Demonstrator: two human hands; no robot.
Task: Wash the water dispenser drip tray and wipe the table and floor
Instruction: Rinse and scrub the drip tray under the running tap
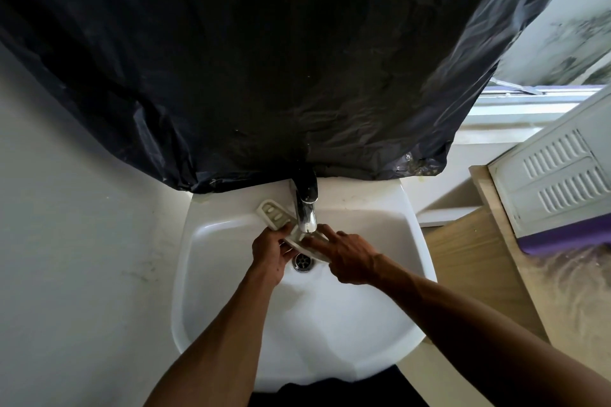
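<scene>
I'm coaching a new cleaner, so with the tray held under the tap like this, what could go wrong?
The drip tray, gripped by the left hand under the faucet, might slip and hit it. The slotted grate perched on the sink rim beside that hand could get nudged into the basin.

Drip tray (pixel 312 253) partly behind tap (pixel 305 215), appliance (pixel 558 182) cut by edge

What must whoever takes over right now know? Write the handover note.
Left hand grips the drip tray under the faucet, over the sink drain. Right hand lays straight fingers on it. The slotted grate lies on the sink's rim left of the faucet. Washing under way; running water cannot be told. To do: finish tray, wipe table and floor.
</scene>
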